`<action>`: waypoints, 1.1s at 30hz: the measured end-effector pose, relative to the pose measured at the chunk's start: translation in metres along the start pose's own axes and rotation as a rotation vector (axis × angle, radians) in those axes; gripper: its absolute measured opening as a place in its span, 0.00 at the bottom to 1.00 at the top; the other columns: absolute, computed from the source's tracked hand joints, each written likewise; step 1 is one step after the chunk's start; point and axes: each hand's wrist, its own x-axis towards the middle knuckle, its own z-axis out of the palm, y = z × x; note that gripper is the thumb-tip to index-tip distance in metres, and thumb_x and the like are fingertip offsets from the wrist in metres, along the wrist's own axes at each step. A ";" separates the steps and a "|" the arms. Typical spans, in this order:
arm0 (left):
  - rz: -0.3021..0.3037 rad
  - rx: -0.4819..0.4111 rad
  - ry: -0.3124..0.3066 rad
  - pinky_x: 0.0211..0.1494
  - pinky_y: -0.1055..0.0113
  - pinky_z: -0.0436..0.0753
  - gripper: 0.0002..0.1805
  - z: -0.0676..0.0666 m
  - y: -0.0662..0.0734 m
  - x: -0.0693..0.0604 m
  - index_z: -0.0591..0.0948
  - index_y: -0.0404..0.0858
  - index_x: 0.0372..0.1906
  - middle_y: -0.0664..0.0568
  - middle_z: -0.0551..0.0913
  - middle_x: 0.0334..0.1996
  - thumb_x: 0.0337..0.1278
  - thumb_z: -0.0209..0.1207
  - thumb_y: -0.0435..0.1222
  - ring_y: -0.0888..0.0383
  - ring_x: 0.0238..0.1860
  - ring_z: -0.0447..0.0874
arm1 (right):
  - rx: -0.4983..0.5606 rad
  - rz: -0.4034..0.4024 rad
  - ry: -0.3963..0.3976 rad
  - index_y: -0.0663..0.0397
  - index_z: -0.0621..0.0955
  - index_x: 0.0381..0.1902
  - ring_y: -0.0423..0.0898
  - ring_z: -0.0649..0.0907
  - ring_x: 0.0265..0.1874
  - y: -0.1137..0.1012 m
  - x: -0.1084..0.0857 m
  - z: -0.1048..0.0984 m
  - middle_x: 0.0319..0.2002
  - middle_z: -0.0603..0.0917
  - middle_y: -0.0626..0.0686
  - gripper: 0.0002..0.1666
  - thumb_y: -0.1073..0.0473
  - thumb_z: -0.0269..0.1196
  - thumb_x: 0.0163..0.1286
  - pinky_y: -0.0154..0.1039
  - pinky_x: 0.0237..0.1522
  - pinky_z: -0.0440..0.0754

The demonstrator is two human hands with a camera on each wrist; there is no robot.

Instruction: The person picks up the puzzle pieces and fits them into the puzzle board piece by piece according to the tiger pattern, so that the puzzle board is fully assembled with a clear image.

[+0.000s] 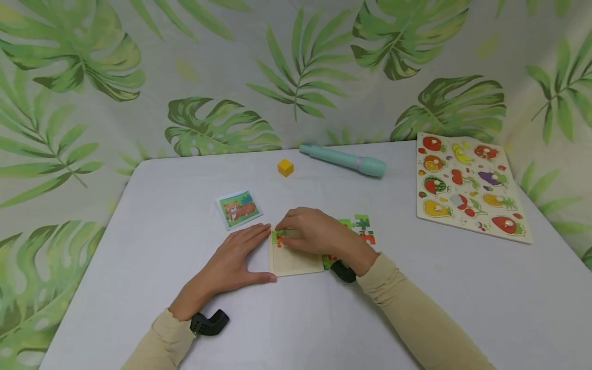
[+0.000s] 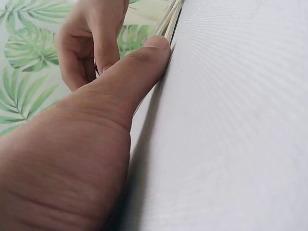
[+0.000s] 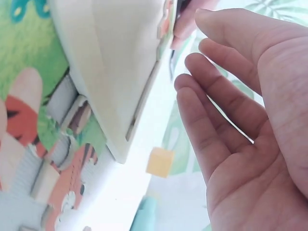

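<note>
A small wooden puzzle tray (image 1: 296, 264) lies on the table, with a green and red jigsaw piece (image 1: 277, 238) in its upper left corner. My left hand (image 1: 233, 262) rests at the tray's left side, fingertips by the upper corner and thumb (image 2: 151, 48) against the lower one. Over the tray hovers my right hand (image 1: 314, 231), its fingers loosely bent near the placed piece. In the right wrist view nothing shows between that hand's thumb and fingers (image 3: 207, 130). Several loose jigsaw pieces (image 1: 363, 222) lie right of the tray, partly hidden under the right forearm.
A picture card of an animal (image 1: 239, 208) lies beyond the left hand. Farther back are a yellow cube (image 1: 285, 167) and a teal tube-shaped object (image 1: 344, 159). A fruit peg board (image 1: 467, 190) lies at the right, and a leaf-patterned cloth (image 1: 222, 126) hangs behind.
</note>
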 end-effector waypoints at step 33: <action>0.004 0.004 0.000 0.76 0.42 0.63 0.57 0.001 -0.001 0.000 0.67 0.40 0.78 0.50 0.65 0.79 0.48 0.71 0.67 0.48 0.79 0.62 | 0.068 0.021 0.085 0.51 0.86 0.58 0.47 0.83 0.57 0.008 -0.040 -0.032 0.54 0.87 0.50 0.20 0.54 0.70 0.71 0.48 0.62 0.81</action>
